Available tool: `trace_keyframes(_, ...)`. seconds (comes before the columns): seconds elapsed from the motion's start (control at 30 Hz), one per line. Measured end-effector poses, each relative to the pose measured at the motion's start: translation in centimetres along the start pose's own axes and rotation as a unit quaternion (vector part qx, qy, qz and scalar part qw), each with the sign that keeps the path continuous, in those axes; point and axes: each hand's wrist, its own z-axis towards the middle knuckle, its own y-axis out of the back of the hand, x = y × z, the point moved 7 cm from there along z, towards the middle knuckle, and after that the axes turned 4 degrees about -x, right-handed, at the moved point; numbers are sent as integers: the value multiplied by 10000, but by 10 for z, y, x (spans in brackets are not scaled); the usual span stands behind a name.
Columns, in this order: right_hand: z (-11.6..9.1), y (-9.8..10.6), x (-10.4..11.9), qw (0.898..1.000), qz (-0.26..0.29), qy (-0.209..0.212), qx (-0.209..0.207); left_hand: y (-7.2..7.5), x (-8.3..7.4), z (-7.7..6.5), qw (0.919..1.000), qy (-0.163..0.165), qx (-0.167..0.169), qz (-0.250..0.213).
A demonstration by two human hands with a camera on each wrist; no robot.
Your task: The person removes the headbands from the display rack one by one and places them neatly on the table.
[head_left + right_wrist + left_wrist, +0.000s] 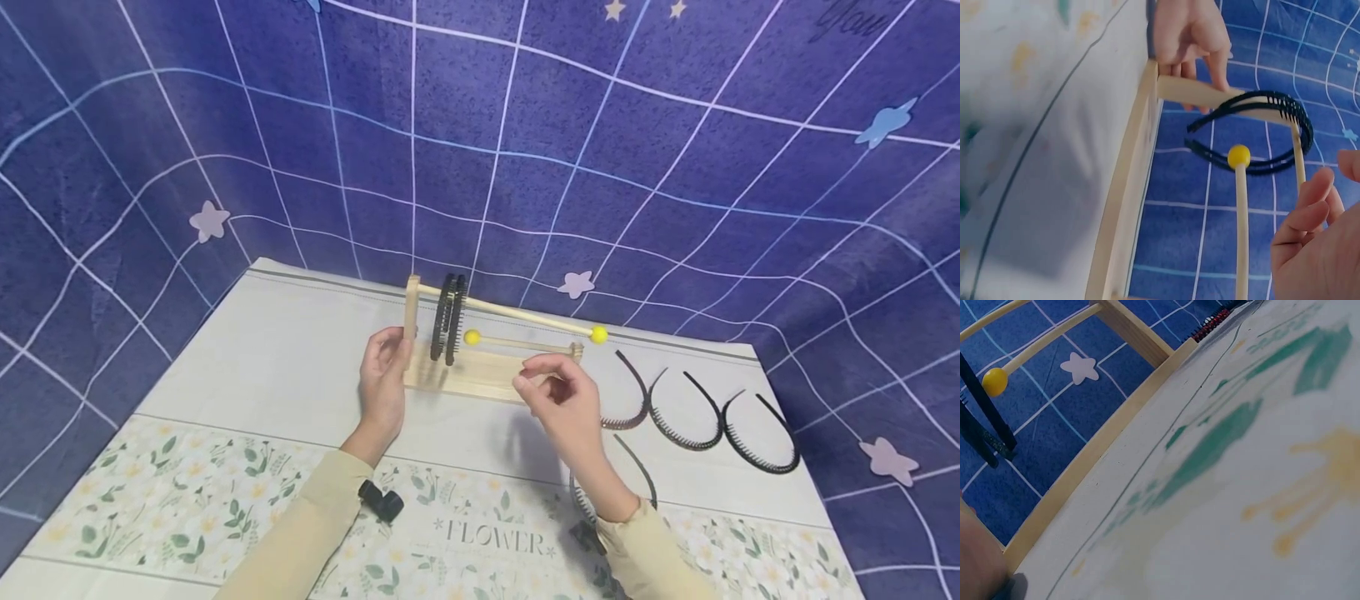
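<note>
A wooden stand (pixel 480 375) carries two rods with yellow ball ends. Two black toothed headbands (pixel 448 321) hang side by side from its upper rod (pixel 525 316), close to the left upright. That upright (pixel 410 321) is gripped low down by my left hand (pixel 384 385), fingers on both sides of it in the right wrist view. My right hand (pixel 562 408) hovers in front of the stand's right part, fingers loosely bent and holding nothing. The lower rod (pixel 1242 231) ends in a yellow ball (pixel 1239 157) that overlaps the headbands in the right wrist view.
Right of the stand, a row of headbands (pixel 686 447) lies on the white table cover (pixel 225 358). Another headband (pixel 637 462) is partly hidden by my right forearm. A blue gridded cloth (pixel 480 125) with stars rises behind the table.
</note>
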Motion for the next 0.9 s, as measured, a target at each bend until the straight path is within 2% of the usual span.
trace_keyframes(0.4, 16, -49, -6, 9993, 281, -206, 135, 2, 2, 1, 10000, 33, -1, -51)
trace_keyframes(0.7, 26, -74, -7, 9980, 408, -417, 252, 4, 1, -1, 9998, 33, 66, 171)
trace_keyframes(0.9, 27, -84, -9, 9959, 522, -709, 198, 2, 2, 0, 10000, -63, 16, -30)
